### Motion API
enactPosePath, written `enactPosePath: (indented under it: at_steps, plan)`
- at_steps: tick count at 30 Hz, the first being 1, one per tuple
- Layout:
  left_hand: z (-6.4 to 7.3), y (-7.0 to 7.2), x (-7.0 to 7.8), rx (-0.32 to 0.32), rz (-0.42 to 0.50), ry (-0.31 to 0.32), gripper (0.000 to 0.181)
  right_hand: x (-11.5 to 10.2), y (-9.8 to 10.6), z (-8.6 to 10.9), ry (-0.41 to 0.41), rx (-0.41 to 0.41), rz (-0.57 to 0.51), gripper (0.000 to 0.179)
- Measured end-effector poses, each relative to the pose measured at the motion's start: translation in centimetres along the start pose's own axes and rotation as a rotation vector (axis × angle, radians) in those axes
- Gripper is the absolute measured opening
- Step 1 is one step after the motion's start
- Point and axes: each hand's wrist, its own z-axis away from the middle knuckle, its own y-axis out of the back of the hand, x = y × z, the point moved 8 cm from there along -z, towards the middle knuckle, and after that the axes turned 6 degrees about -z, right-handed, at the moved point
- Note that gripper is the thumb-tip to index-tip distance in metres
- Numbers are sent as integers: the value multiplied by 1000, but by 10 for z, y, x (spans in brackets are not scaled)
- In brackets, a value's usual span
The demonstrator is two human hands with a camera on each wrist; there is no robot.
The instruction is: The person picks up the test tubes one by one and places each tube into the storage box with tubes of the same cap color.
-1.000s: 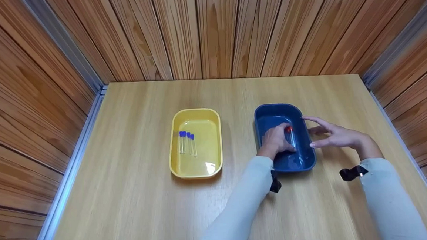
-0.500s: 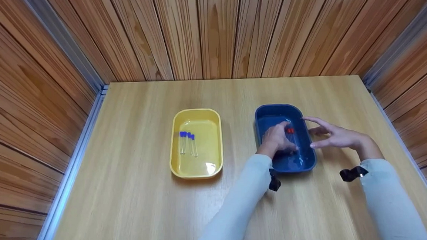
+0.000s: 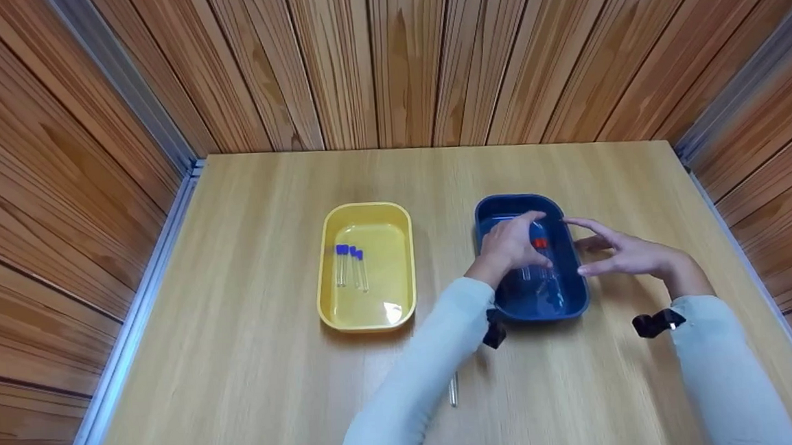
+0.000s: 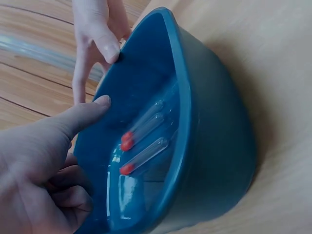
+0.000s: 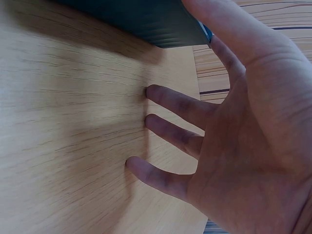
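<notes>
My left hand (image 3: 507,246) hovers over the deep blue tray (image 3: 566,308), thumb and index finger spread, with nothing seen between them. In the left wrist view, its other fingers curl loosely. Three clear test tubes (image 4: 148,155) with red caps lie on the tray's floor, past the left thumb. In the head view the left hand partly covers them. My right hand (image 3: 621,253) spreads its fingers at the tray's right side, the thumb and index fingertips at the rim. The right wrist view shows its other fingers (image 5: 158,178) reaching down to the tabletop.
A yellow tray (image 3: 408,304) to the left holds several test tubes (image 3: 352,270) with purple-blue caps. Another clear tube (image 3: 453,389) lies on the table (image 3: 254,369), partly hidden by the left sleeve. Wooden panel walls close off the back and sides.
My left hand has risen from the tubes in the blue tray and drawn slightly left, its fingers spreading. The tube on the table has come into view beside the sleeve. The right hand stays put.
</notes>
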Motion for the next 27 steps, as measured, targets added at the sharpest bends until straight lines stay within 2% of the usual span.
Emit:
enactPosePath:
  at_steps: [9,16,20,27]
  plan:
    - [14,15,-2,-18,-66,-86,90,3,1,-2,-4,-4,0,98]
    - [27,27,-10,-27,-67,-98,90,2,0,-2,4,0,5,98]
    - [37,35,-12,-13,-90,-126,89,1,0,-2,0,6,10,99]
    - [58,47,-9,12,-137,-214,89,0,1,-2,7,10,14,98]
